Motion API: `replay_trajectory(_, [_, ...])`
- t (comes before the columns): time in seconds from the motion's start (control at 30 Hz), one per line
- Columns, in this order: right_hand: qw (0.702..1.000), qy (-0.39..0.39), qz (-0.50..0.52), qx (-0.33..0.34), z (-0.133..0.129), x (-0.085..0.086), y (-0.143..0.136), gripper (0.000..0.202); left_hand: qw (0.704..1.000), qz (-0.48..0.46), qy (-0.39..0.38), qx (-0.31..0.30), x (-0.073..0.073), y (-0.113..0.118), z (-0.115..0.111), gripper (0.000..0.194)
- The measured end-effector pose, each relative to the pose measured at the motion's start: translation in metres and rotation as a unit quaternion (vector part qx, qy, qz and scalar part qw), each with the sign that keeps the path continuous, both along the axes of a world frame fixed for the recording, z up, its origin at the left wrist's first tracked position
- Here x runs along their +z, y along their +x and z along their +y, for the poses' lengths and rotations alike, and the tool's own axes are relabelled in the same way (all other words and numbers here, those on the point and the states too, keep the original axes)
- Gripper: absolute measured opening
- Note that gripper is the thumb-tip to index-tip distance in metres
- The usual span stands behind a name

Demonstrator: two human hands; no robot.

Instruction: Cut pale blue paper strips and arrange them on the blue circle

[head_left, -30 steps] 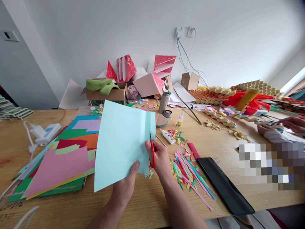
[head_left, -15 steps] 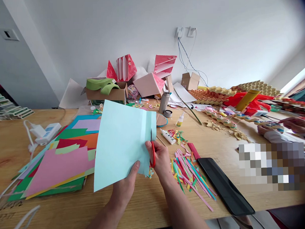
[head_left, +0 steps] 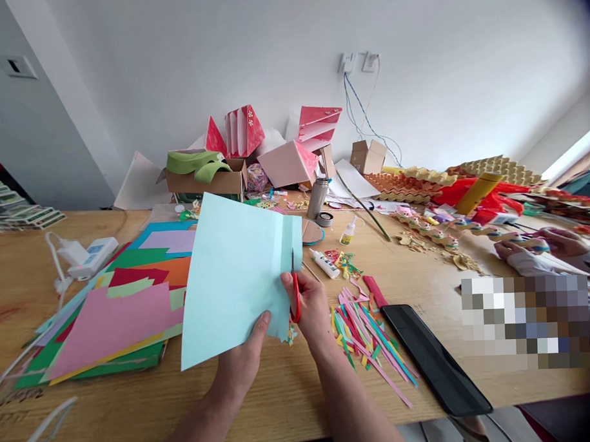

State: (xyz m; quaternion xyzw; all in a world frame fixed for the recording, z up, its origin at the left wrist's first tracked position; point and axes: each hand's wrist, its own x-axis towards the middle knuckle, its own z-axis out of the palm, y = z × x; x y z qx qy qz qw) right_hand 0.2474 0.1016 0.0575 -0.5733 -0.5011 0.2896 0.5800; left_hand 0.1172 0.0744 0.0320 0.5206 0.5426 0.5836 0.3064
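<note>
A light blue sheet of paper [head_left: 233, 275] is held up above the table, its right side creased lengthwise. My left hand [head_left: 246, 355] grips its lower edge, thumb on the front and the other fingers hidden behind. In my right hand [head_left: 310, 304] is a pair of red-handled scissors [head_left: 295, 295], blades pointing up along the strip at the paper's right side. The paper is cut from below up to about the blades. Beyond the right hand lie thin coloured paper strips [head_left: 371, 334] in a loose pile.
Coloured paper sheets [head_left: 115, 324] are stacked at left, near a white power strip [head_left: 95, 257]. A black phone [head_left: 435, 358], a glue bottle [head_left: 325, 264] and a steel flask [head_left: 318, 197] stand or lie at right. Another person's hands [head_left: 561, 242] work at far right.
My hands, the scissors and the blue paper look almost unmoved. At far right, the other person's hands have shifted slightly.
</note>
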Motion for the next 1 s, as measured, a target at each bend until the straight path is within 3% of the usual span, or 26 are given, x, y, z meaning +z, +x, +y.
replay_trajectory(1.0, [1.0, 0.015, -0.006, -0.01, -0.0004, 0.0024, 0.0049, 0.054, 0.994, 0.089, 0.06, 0.022, -0.0001, -0.0001, -0.0036, 0.053])
